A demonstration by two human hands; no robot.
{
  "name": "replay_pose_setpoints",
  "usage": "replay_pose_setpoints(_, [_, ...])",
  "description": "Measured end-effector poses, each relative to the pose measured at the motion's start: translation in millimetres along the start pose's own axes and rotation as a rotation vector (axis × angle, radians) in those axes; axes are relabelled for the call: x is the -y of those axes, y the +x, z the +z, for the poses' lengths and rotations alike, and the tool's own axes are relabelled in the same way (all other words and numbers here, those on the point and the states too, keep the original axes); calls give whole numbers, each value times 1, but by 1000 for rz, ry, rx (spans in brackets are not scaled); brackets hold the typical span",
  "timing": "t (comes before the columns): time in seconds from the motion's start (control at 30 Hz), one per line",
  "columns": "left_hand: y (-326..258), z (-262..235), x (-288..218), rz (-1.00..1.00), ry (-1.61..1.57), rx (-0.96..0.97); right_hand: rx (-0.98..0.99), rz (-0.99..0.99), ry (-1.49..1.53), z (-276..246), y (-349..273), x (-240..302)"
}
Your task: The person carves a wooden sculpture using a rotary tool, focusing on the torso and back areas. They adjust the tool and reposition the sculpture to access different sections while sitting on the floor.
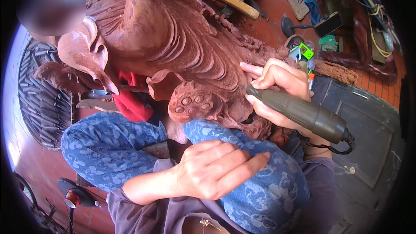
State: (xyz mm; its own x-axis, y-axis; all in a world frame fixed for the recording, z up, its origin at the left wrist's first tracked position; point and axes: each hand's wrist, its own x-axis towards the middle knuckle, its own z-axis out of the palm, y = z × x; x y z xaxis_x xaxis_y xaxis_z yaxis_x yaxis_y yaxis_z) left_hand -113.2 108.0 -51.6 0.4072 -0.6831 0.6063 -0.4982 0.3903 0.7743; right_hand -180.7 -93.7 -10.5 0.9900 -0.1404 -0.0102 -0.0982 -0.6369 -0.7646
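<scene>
A dark olive rotary carving handpiece (303,112) is gripped in my right hand (284,80), its cord bending away at the back end. Its thin bit meets the wood among grooves of a large reddish-brown wood carving (160,34). One right finger reaches out to touch the carved surface. Close below the bit, the carving has a lotus seed pod (189,103) with round seeds and curled leaf shapes. My left hand (221,167) lies loosely on my blue-patterned trouser knee (268,190), fingers slightly bent and holding nothing; its thumb is hidden.
A blurred person's head shows at upper left, beside a rack of many dark carving tools (41,95). Red cloth (134,104) hangs under the carving. At upper right are a phone on a stand (328,24) and a green device (306,50). A dark panel (368,143) lies right.
</scene>
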Motion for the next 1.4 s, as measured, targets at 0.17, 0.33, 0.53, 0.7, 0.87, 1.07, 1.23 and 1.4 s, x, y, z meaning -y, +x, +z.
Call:
replay_pose_setpoints(0.17, [4,-7,-2,-43,-26,44,-40,-70,77,-3,-1,15])
replay_pose_setpoints(0.33, [1,-8,0,-62,-18,72,-115,-182,35,11,7,17])
replay_pose_setpoints(0.53, [2,-7,-1,-17,-19,10,-254,-219,19,4,-2,14])
replay_pose_setpoints(0.7, [16,-4,-11,-38,-122,67,-437,-195,-175,-23,-23,14])
replay_pose_setpoints(0.87, [61,18,-27,153,-150,14,-547,-234,-255,-30,-29,9])
replay_pose_setpoints(1.07, [97,50,-24,307,-50,122,-635,-280,-233,-10,-15,7])
replay_pose_setpoints(1.23, [99,65,-18,392,-25,159,-618,-300,-210,-14,-20,8])
replay_pose_setpoints(1.4, [99,50,-19,381,79,300,-737,-112,-359,-55,-41,-7])
